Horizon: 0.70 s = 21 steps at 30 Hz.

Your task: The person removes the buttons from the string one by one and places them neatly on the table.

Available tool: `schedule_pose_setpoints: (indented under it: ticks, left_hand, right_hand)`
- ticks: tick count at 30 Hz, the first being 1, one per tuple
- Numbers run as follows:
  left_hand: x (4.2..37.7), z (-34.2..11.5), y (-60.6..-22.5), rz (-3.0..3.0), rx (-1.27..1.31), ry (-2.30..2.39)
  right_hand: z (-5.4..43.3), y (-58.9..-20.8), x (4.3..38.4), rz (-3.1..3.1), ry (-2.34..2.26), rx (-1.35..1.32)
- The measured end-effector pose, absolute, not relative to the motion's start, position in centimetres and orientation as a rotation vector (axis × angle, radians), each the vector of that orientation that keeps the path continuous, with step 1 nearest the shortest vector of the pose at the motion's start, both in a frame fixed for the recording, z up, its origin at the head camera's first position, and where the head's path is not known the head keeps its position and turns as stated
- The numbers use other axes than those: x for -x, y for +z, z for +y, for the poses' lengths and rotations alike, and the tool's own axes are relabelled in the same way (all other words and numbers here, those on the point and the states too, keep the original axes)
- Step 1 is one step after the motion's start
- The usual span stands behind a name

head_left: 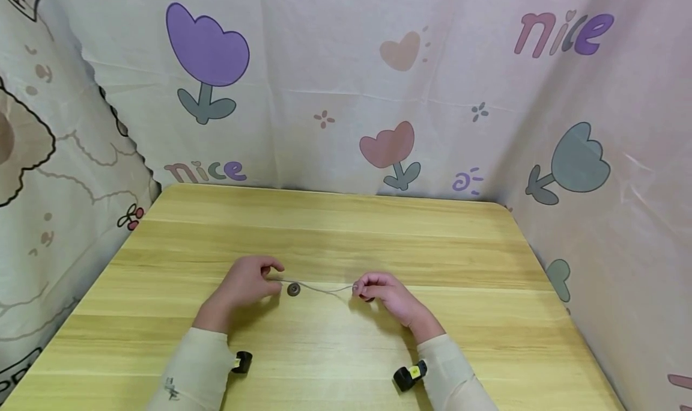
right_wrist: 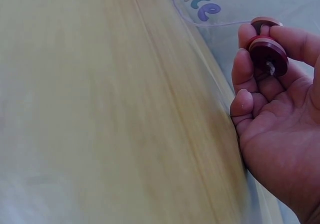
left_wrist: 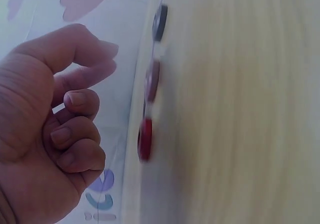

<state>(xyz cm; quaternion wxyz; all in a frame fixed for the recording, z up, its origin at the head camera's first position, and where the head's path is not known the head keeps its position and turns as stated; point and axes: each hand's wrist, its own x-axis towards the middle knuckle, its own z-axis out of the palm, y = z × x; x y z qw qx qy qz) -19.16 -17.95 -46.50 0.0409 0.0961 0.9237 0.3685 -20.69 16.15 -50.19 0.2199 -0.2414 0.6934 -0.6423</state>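
Observation:
A thin cord (head_left: 323, 290) runs between the two hands just above the table, its left end near the left thumb. My left hand (head_left: 243, 285) has thumb and index finger apart in the head view. In the left wrist view the left hand (left_wrist: 60, 119) has its other fingers loosely curled, nothing visible in it. Beyond its fingertips, grey (left_wrist: 160, 22), brownish (left_wrist: 152, 81) and red disc beads (left_wrist: 145, 140) line up on the cord, blurred. My right hand (head_left: 386, 294) pinches red disc beads (right_wrist: 267, 53); a whitish cord end pokes out of the darkest. A dark disc bead (head_left: 294, 289) appears near the left hand.
The wood-grain table (head_left: 324, 237) reaches back to a printed cloth (head_left: 303, 68) with flowers and lettering, which also hangs at both sides. Black wrist cameras (head_left: 243, 363) sit at both sleeves, low over the table.

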Motion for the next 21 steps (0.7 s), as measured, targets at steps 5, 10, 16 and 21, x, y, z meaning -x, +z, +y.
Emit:
schedule_pose_setpoints:
  ticks: [5, 10, 16, 21]
  left_hand:
    - [19.7, -16.3, -46.3, 2.808, -0.341, 1.121]
    - [20.2, -14.9, -45.9, 2.791, -0.389, 1.106]
    - [20.5, -13.5, -45.6, 2.786, -0.461, 1.069]
    - [20.5, -12.4, -45.5, 2.778, -0.504, 1.048]
  right_hand:
    - [16.0, -50.1, 20.6, 1.926, -1.781, 0.652]
    - [16.0, -50.0, 20.6, 1.919, -1.787, 0.652]
    - [16.0, -50.1, 20.6, 1.917, -1.788, 0.651]
    - [16.0, -50.0, 20.5, 1.915, -1.787, 0.65]
